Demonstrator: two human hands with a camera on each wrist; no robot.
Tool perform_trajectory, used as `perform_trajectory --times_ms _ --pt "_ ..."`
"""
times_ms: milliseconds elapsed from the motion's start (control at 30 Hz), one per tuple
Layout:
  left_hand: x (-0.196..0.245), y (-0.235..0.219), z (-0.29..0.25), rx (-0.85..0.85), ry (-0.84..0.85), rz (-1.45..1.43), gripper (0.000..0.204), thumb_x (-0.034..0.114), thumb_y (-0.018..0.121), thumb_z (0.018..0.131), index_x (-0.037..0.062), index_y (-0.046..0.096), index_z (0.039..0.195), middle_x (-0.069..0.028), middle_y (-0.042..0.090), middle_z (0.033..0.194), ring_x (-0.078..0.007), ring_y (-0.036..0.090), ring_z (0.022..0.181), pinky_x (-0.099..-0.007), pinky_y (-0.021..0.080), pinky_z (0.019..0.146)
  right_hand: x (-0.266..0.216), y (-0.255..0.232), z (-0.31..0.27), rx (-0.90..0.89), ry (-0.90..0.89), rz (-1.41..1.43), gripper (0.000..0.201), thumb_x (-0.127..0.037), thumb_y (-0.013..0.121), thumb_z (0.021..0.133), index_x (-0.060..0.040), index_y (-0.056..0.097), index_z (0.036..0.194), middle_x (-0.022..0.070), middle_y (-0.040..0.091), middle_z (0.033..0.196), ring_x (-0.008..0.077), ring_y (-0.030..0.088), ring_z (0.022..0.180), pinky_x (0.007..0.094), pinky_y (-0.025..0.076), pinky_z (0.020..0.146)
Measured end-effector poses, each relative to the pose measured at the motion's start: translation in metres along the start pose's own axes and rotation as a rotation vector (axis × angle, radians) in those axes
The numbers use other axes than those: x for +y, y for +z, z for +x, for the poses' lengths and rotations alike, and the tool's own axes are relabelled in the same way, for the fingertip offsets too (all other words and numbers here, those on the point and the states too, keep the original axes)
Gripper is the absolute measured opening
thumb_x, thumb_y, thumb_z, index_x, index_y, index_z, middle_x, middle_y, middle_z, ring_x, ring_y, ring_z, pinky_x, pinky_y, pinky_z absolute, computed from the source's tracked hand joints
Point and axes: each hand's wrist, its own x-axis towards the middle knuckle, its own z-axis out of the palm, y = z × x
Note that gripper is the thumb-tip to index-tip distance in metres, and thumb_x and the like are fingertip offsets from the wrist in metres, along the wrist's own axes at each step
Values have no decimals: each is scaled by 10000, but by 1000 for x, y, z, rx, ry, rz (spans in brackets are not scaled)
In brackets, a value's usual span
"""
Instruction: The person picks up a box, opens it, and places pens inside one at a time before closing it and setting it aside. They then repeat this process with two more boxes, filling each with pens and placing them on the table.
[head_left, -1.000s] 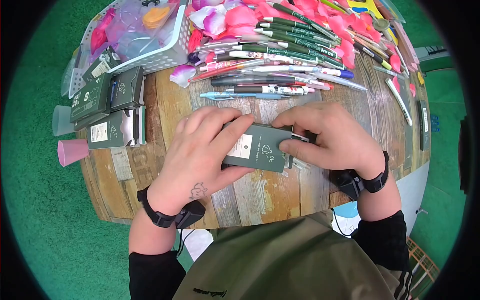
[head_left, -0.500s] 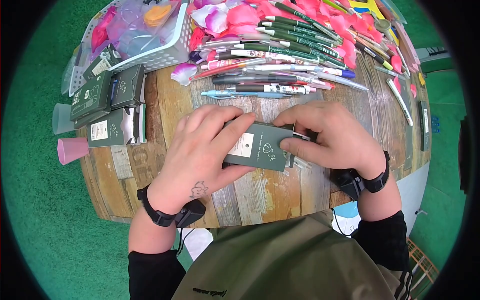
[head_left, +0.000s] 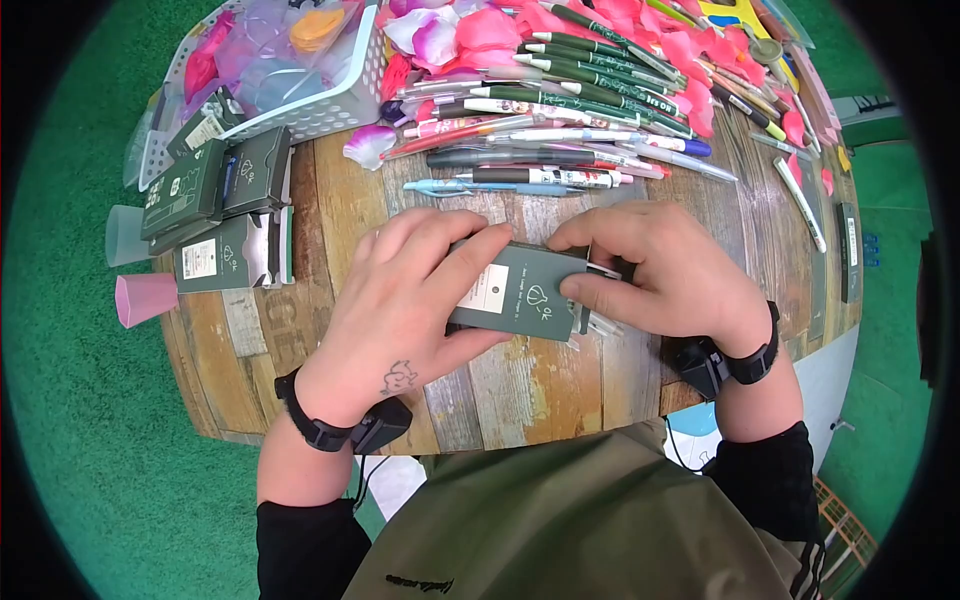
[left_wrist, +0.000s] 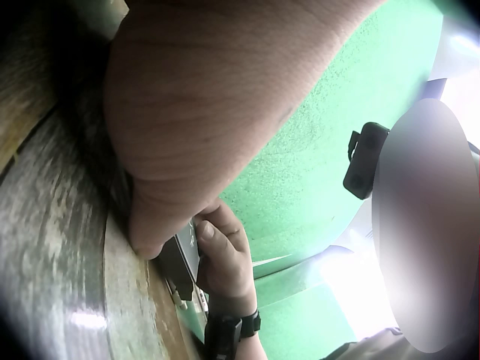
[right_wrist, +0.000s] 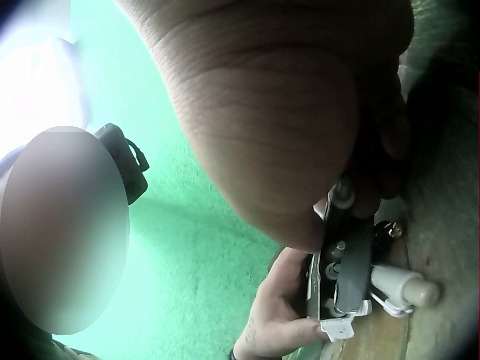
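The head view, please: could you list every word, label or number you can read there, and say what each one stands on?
"OK": beside a heart outline on the dark green box that both hands hold.
White label on that box: print too small to read.
Green pens: white lettering, too blurred.
Boxes at the left: labels unreadable.
Jacket hem: small logo, illegible.

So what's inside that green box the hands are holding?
The right wrist view looks into the green box's open end: pen tips sit side by side inside. The left hand and right hand grip it; its walls hide the rest, so their number stays unknown.
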Motion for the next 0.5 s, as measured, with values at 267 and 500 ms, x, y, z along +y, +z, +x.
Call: perform_trajectory --times_ms 267,500 --pt "-1 0 0 5 7 4 803 271 942 667 72 633 1381 -106 625 1345 -380 570 1251 -502 451 1086 1 0 0 4 -6 -9 239 -220 769 888 -105 732 1093 99 660 740 304 670 677 410 497 610" --pt "-1 -1 1 18 24 31 792 287 948 681 62 635 1373 -114 632 1333 -388 586 1226 -502 467 1071 0 0 0 30 -12 16 261 -203 779 886 -91 731 1117 102 648 736 300 657 670 399 500 614"
